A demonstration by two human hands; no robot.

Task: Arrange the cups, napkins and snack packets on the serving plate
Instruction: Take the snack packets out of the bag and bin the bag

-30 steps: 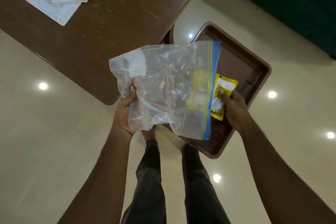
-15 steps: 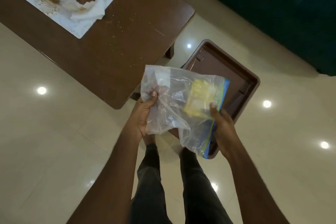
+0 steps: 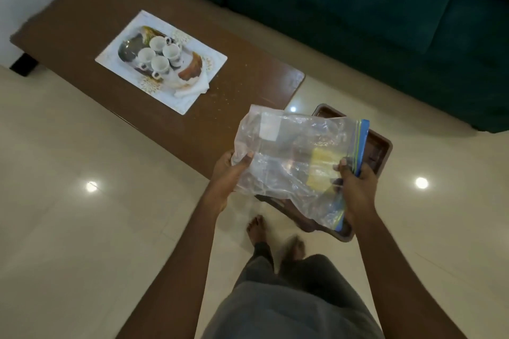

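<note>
A person stands on pale glossy tiles and holds a clear zip-top bag (image 3: pixel 289 154) in the middle of the frame, a little right of centre. The left hand (image 3: pixel 230 170) grasps the bag's crumpled left edge, thumb on top and fingers underneath. The right hand (image 3: pixel 355 187) pinches the bag's right side close to the blue zip strip (image 3: pixel 363 140), with the thumb pressing on the plastic. A yellow snack packet (image 3: pixel 321 170) lies inside the bag, just left of that thumb; its print is too blurred to read. Beneath the bag, on the floor, sits a brown plastic tray (image 3: pixel 382 146), mostly covered by the bag.

In the upper left of the frame a long brown wooden table (image 3: pixel 82 22) carries a white patterned placemat (image 3: pixel 190 102). On the mat rests an oval serving plate (image 3: pixel 129 49), and four white cups (image 3: pixel 159 63) stand close together on it. A white napkin (image 3: pixel 192 88) lies at the plate's lower right end, touching it. A dark green sofa (image 3: pixel 358 8) fills the upper right. The person's bare feet (image 3: pixel 256 226) and grey trousers show at the bottom centre.
</note>
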